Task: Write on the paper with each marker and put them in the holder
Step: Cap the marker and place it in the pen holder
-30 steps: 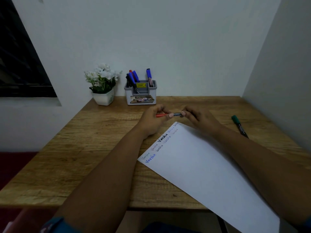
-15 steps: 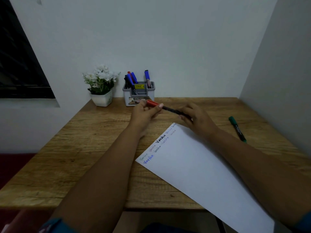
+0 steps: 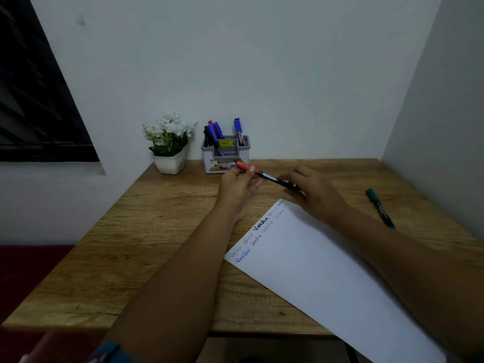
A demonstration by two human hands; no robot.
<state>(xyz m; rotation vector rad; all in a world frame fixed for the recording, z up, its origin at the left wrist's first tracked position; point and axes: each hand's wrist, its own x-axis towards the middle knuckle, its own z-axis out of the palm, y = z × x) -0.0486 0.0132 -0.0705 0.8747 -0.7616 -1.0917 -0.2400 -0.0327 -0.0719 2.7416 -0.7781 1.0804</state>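
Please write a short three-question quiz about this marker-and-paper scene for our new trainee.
1. True or false: the green marker stands in the holder.
2. Which end of the red marker does the left hand pinch? A) the red cap end B) the black barrel end
3. Fill in: the paper lies on the wooden ____.

Key
1. False: it lies on the table, to the right of the right hand.
2. A
3. table

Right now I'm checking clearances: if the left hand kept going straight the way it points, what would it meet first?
Probably the grey marker holder. The left hand, pinching the red-capped marker, points away toward the wall, and nothing shows between them, though depth is unclear.
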